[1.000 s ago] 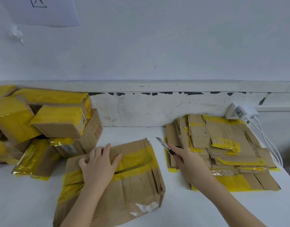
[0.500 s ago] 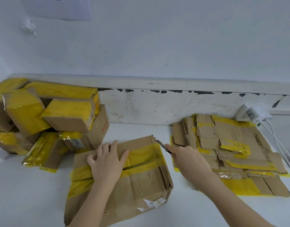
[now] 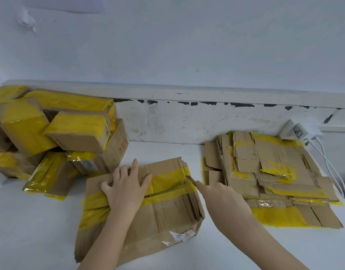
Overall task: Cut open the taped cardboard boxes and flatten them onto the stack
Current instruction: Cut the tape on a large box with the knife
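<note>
A worn cardboard box (image 3: 148, 207) lies near the middle of the white table (image 3: 31, 230), its top crossed by a wide band of yellow tape (image 3: 167, 184) with a dark slit running along the seam. The left hand (image 3: 124, 188) lies on top of the box toward its left side, palm down, with the fingers spread and bent slightly over the far edge and the thumb resting on the tape. The right hand (image 3: 220, 197) is closed around the handle of a knife (image 3: 191, 180), whose blade touches the right end of the taped seam at the box's far right corner. A torn white label (image 3: 177, 237) clings to the near right side of the box.

Just to the right sits the stack of flattened boxes (image 3: 274, 176), brown sheets overlapping loosely with strips of yellow tape showing among them. Beyond its far right corner, a white charger (image 3: 296, 131) leans against the wall, and white cables (image 3: 331, 168) run from it down the right edge of the table.

On the far left, a pile of taped boxes (image 3: 51, 137) is heaped against the scuffed white wall (image 3: 187, 123), several tilted against one another.
</note>
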`<state>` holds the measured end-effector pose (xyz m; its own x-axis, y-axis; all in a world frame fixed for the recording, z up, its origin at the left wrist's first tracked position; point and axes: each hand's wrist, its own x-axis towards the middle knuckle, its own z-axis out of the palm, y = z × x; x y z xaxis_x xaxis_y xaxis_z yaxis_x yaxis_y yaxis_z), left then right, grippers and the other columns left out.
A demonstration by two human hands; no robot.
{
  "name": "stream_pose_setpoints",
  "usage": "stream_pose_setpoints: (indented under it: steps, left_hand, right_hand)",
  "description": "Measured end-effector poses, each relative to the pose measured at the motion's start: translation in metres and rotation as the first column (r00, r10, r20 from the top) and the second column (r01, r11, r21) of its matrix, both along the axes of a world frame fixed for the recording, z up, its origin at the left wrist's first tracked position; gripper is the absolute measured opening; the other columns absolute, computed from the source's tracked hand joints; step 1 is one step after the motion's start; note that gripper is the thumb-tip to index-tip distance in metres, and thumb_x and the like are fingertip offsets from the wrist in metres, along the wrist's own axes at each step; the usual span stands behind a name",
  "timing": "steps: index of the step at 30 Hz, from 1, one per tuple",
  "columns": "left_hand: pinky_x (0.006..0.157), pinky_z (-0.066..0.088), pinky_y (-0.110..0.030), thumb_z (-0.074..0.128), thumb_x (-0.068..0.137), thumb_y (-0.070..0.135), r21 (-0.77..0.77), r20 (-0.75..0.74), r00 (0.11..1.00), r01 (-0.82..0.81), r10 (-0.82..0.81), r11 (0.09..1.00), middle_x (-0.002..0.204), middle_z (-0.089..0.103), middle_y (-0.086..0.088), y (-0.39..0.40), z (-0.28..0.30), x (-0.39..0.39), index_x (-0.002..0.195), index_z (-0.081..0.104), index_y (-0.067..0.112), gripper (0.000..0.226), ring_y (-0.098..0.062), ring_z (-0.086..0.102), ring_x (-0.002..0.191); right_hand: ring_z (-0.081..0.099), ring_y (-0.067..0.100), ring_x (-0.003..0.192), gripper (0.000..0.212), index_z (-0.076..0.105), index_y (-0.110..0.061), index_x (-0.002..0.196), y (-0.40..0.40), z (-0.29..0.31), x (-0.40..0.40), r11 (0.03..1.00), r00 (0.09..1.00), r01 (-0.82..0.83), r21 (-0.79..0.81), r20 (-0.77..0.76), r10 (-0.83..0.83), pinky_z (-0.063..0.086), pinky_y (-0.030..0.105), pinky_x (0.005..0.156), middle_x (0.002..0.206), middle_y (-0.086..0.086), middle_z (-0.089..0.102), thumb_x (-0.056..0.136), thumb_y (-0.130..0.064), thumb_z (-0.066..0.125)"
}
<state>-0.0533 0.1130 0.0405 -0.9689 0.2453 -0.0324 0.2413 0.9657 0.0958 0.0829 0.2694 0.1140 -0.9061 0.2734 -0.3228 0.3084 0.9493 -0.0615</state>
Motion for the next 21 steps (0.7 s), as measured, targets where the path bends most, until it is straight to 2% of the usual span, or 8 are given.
stream_pose_setpoints:
  steps: [3, 5, 9, 10, 11, 13, 17, 21]
  left_hand:
    - [0.099, 0.027, -0.044, 0.016, 0.093, 0.061, -0.004, -0.012, 1.000, 0.002, -0.002, 1.000, 0.144, 0.029, 0.005, -0.001, 0.000, 0.000, 0.149, 0.004, 0.030, 0.065, -0.015, 0.023, 0.134]
    - [0.099, 0.028, -0.044, 0.017, 0.093, 0.061, 0.000, -0.024, 1.000, 0.000, 0.000, 1.000, 0.142, 0.031, 0.005, -0.001, -0.001, 0.001, 0.149, 0.006, 0.029, 0.065, -0.015, 0.024, 0.133]
    - [0.098, 0.027, -0.044, 0.017, 0.093, 0.059, 0.038, -0.020, 0.999, -0.034, 0.034, 0.999, 0.143, 0.032, 0.002, 0.003, 0.000, -0.004, 0.149, 0.008, 0.028, 0.065, -0.017, 0.024, 0.133]
    - [0.098, 0.027, -0.044, 0.017, 0.093, 0.059, 0.037, -0.022, 0.999, -0.033, 0.034, 0.999, 0.143, 0.032, 0.002, 0.003, -0.001, -0.005, 0.149, 0.008, 0.028, 0.065, -0.017, 0.024, 0.133]
    - [0.098, 0.027, -0.045, 0.017, 0.093, 0.059, 0.030, -0.026, 0.999, -0.026, 0.027, 0.999, 0.142, 0.033, 0.002, 0.002, -0.001, -0.005, 0.149, 0.009, 0.029, 0.064, -0.017, 0.025, 0.133]
    - [0.099, 0.026, -0.045, 0.017, 0.093, 0.059, 0.019, -0.032, 0.999, -0.012, 0.012, 1.000, 0.142, 0.033, 0.003, 0.001, -0.003, -0.004, 0.149, 0.008, 0.029, 0.064, -0.017, 0.024, 0.133]
    - [0.100, 0.025, -0.046, 0.017, 0.094, 0.059, 0.012, -0.013, 1.000, -0.009, 0.009, 1.000, 0.144, 0.031, 0.003, 0.004, -0.003, -0.006, 0.149, 0.006, 0.030, 0.064, -0.017, 0.023, 0.134]
    - [0.101, 0.024, -0.046, 0.016, 0.094, 0.059, 0.011, -0.014, 1.000, -0.008, 0.008, 1.000, 0.144, 0.030, 0.003, 0.003, -0.003, -0.005, 0.149, 0.006, 0.030, 0.063, -0.016, 0.022, 0.134]
  right_hand:
    - [0.032, 0.014, 0.055, 0.066, 0.022, -0.017, 0.145, -0.004, 0.005, 0.006, 1.000, 0.999, -0.025, 0.005, 0.036, 0.025, 0.026, 0.021, 0.046, 0.068, 0.001, 0.027, 0.088, 0.010, 0.040]
    - [0.043, 0.020, 0.064, 0.069, 0.016, -0.018, 0.148, -0.008, 0.005, 0.011, 1.000, 0.997, -0.028, -0.005, 0.067, 0.028, 0.032, 0.024, 0.053, 0.071, 0.003, 0.029, 0.090, 0.009, 0.038]
    - [0.048, 0.028, 0.086, 0.063, 0.016, -0.021, 0.147, -0.012, 0.003, 0.024, 1.000, 0.996, -0.012, 0.006, 0.090, 0.012, 0.035, 0.030, 0.067, 0.067, 0.002, 0.021, 0.093, 0.007, 0.032]
    - [0.050, 0.028, 0.085, 0.063, 0.015, -0.021, 0.147, -0.011, 0.001, 0.027, 1.000, 0.995, -0.004, 0.009, 0.098, 0.004, 0.036, 0.030, 0.065, 0.067, 0.002, 0.021, 0.093, 0.006, 0.032]
    - [0.048, 0.025, 0.075, 0.063, 0.015, -0.021, 0.147, -0.010, 0.000, 0.030, 1.000, 0.995, -0.009, 0.014, 0.101, 0.008, 0.035, 0.028, 0.059, 0.067, 0.002, 0.022, 0.093, 0.006, 0.032]
    - [0.032, 0.017, 0.057, 0.064, 0.013, -0.021, 0.148, -0.010, -0.003, 0.036, 0.999, 0.993, -0.028, 0.021, 0.111, 0.025, 0.026, 0.025, 0.049, 0.067, 0.002, 0.023, 0.093, 0.005, 0.031]
    - [0.025, 0.017, 0.056, 0.067, -0.001, -0.034, 0.149, -0.011, -0.003, 0.055, 1.000, 0.982, -0.009, 0.020, 0.190, 0.005, 0.018, 0.023, 0.048, 0.068, 0.001, 0.019, 0.096, -0.003, 0.027]
    - [0.016, 0.014, 0.054, 0.062, -0.003, -0.036, 0.149, -0.019, -0.005, 0.066, 0.999, 0.972, 0.032, -0.021, 0.232, -0.026, 0.016, 0.023, 0.049, 0.068, 0.000, 0.016, 0.099, -0.011, 0.025]
